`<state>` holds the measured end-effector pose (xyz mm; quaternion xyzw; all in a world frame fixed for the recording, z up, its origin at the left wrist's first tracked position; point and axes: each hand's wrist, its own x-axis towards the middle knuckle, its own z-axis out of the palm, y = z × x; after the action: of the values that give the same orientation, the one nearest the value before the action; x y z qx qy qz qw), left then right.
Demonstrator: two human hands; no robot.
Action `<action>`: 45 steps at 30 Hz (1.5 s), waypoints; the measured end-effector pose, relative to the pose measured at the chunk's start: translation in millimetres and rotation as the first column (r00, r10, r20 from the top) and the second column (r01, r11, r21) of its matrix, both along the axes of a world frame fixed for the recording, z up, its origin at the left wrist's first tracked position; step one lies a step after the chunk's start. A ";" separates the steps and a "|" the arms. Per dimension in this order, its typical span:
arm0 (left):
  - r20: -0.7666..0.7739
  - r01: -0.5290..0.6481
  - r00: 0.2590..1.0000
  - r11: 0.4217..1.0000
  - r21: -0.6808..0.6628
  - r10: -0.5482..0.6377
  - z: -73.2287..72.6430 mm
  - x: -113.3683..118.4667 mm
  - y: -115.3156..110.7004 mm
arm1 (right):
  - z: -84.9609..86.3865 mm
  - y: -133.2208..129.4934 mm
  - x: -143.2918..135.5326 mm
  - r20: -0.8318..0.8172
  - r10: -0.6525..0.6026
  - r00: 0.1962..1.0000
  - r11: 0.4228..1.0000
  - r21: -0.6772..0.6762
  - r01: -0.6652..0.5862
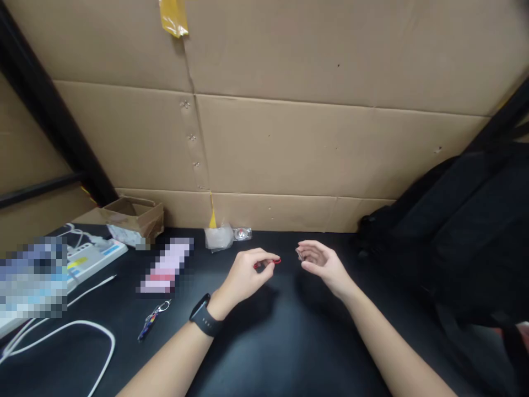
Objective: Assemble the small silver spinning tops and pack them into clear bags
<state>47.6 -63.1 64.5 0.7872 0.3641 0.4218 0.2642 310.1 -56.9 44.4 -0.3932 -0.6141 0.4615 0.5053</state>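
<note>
Above the black tabletop [264, 364], my left hand [250, 273] pinches a thin red piece [278, 261] that looks like a loop or cord; most of it is hidden by the fingers. A dark watch [205, 317] is strapped on that wrist. A short gap to the right, my right hand [324, 263] has its fingers curled toward the left hand. Something small and shiny [300, 254] shows at its fingertips, too small to name. On the table to the left lies a keychain [154, 321] with a metal ring and a dark, colourful body.
Behind the hands are a clear plastic bag [219, 237] and a small packet with a round item [242, 234]. A cardboard box [138, 218], power strip [118, 249] and white cable [105, 331] occupy the left. A black backpack [467, 237] fills the right; cardboard [289, 149] walls the back.
</note>
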 end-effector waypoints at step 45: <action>0.123 -0.173 0.975 0.981 -0.083 0.183 -27.2 25.6 -7.4 | -1.7 -25.9 -44.1 -0.138 0.121 0.983 0.989 -0.064 -0.130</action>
<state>73.2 -70.5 37.3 0.7122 0.4300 0.4810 0.2767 266.0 -82.8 42.7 -0.3401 -0.5852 0.5398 0.5005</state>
